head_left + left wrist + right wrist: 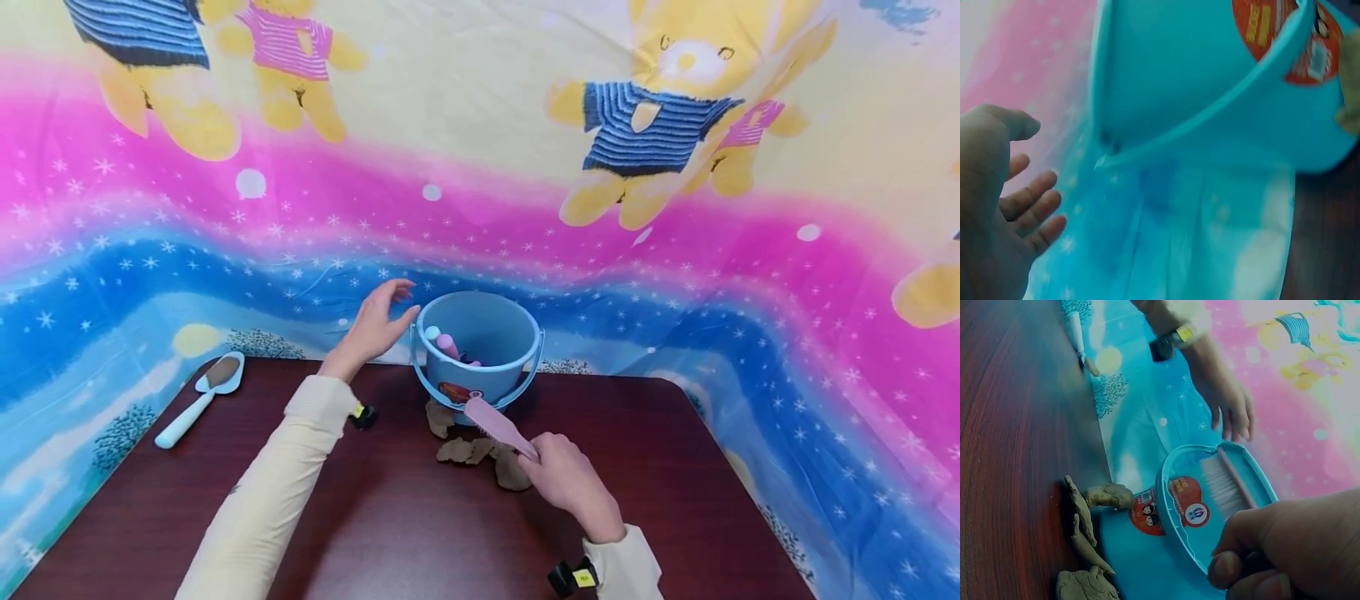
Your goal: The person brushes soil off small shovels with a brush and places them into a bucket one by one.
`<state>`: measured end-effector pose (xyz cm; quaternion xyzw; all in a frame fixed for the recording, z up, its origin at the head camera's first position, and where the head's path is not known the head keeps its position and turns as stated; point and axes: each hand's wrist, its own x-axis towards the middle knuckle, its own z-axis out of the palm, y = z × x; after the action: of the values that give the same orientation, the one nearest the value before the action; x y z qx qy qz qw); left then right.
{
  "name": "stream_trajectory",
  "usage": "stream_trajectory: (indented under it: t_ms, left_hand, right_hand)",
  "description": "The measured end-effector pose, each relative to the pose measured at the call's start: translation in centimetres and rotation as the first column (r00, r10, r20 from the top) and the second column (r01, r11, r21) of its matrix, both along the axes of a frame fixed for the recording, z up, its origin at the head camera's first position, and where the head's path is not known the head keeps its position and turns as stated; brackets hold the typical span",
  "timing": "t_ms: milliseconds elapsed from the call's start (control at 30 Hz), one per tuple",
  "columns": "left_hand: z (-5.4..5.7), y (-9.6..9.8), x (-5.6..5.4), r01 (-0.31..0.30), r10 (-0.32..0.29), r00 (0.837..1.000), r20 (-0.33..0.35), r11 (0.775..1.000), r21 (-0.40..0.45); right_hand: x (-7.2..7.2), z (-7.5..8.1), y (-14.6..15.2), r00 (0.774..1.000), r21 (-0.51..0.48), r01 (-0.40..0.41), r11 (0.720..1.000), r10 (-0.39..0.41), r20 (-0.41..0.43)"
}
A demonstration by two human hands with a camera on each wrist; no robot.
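Observation:
A light blue bucket [495,321] with a red label stands at the table's back, and its handle [1207,115] hangs down in front. Inside it lie things with rounded ends, one pink [447,345] and one pale blue [432,332]. Beside the bucket's left rim, my left hand [378,321] is raised with loosely bent fingers and nothing in it. My right hand [573,479] grips the handle of a pink brush [498,425] with pale bristles [1222,484]. The brush head is in front of the bucket, tilted up to the left.
Several flat brown clay-like pieces [512,469] lie in front of the bucket. At the table's left edge rests a small shovel [183,419] with a pale blue handle and a brown patch on its blade. A printed cloth [480,208] hangs behind the dark wooden table [405,533].

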<state>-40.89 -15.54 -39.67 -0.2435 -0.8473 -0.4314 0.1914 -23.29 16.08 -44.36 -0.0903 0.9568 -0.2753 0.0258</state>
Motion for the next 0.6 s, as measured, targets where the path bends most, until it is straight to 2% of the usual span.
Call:
stream_trajectory:
  t_ms: [167, 267, 333, 467, 600]
  left_hand:
    - [-1.2, -4.5, 1.4, -0.094, 0.094, 0.996, 0.006, 0.994, -0.053]
    - [-2.7, -7.7, 2.1, -0.179, 0.186, 0.982, 0.035, 0.972, -0.151]
    - [-4.0, -9.9, 2.5, -0.233, 0.252, 0.966, 0.05, 0.941, -0.244]
    - [-6.8, -14.3, 3.7, -0.313, 0.367, 0.928, 0.061, 0.859, -0.406]
    - [-9.1, -18.6, 5.3, -0.408, 0.475, 0.879, 0.026, 0.781, -0.473]
  right_hand:
    - [-0.1, 0.0, -0.1, 0.999, -0.021, -0.014, 1.0, 0.014, -0.035]
    - [-0.1, 0.1, -0.2, 0.998, -0.026, -0.021, 0.999, 0.02, -0.053]
    - [-0.1, 0.0, -0.3, 0.998, -0.027, -0.027, 0.999, 0.025, -0.062]
    - [-0.1, -0.1, -0.5, 0.998, -0.03, -0.037, 0.999, 0.035, -0.06]
    - [0.0, -0.3, -0.7, 0.997, -0.029, -0.044, 0.999, 0.042, -0.061]
